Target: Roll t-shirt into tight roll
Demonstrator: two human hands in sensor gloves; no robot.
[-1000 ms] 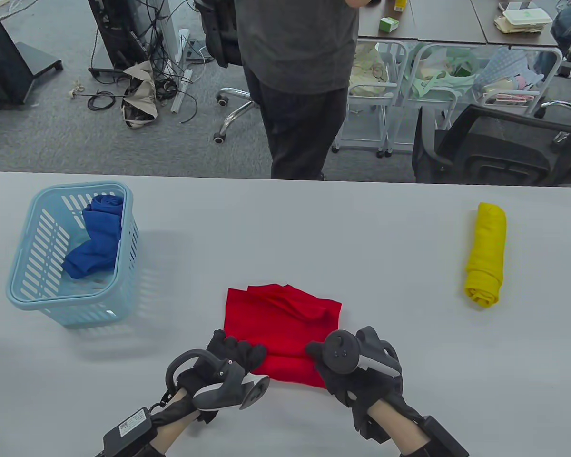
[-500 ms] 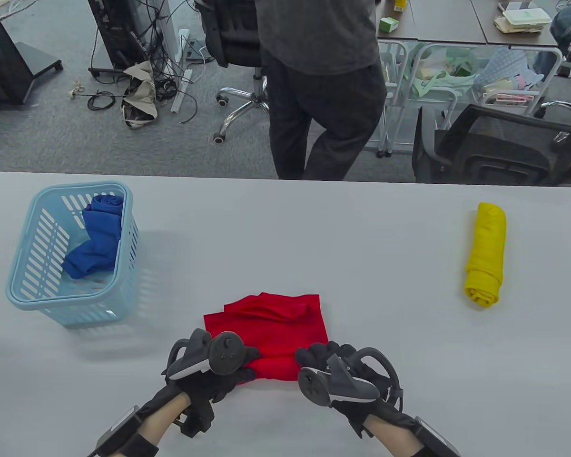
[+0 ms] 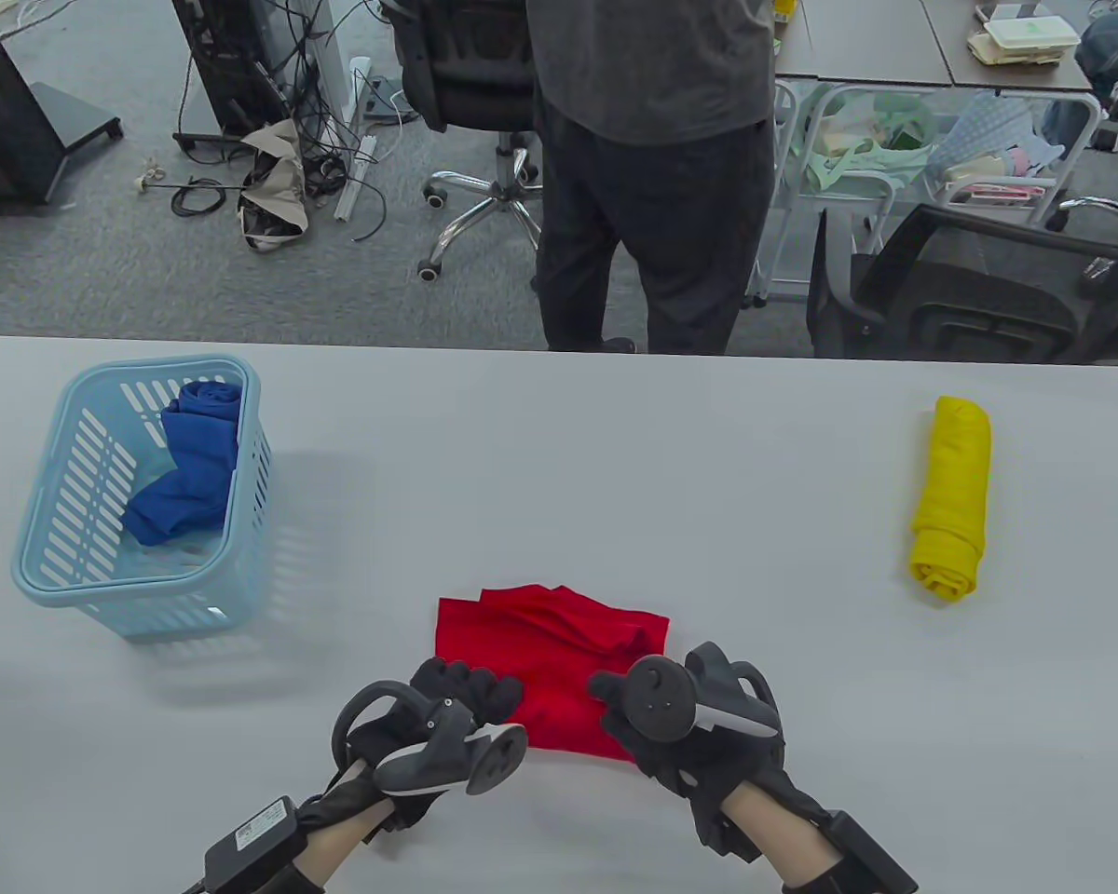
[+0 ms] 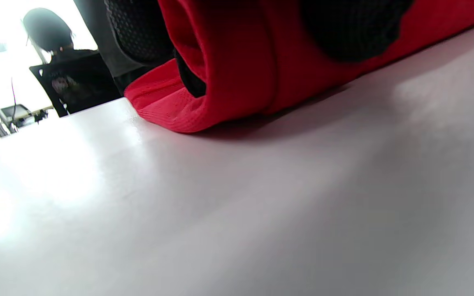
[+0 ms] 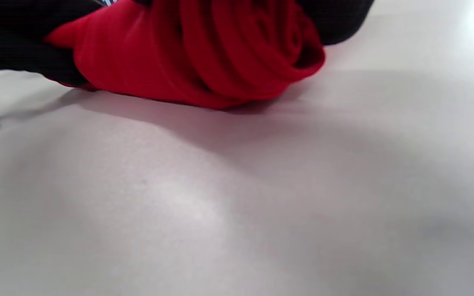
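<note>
The left hand [image 3: 452,694] has its grip curled over the near left end of the red t-shirt [image 3: 559,652], fingers [image 4: 352,28] wrapped round the rolled edge. The right hand [image 3: 652,717] grips the near right end the same way; the right wrist view shows several wound layers of cloth at that end, so the roll is well started. The shirt lies on the worktop [image 3: 615,447] close to the person, the rolled part under both hands and the flat, unrolled part stretching away from them, with some creases at its far edge.

The cloth looks soft, light and limp, so it should give under the fingers and may slacken or telescope at the ends if pressure eases. Holding it at both ends of the roll, thumbs tucked under and fingers over the top, looks the best way to keep it tight. The smooth worktop may let the flat part slide instead of feeding in.
</note>
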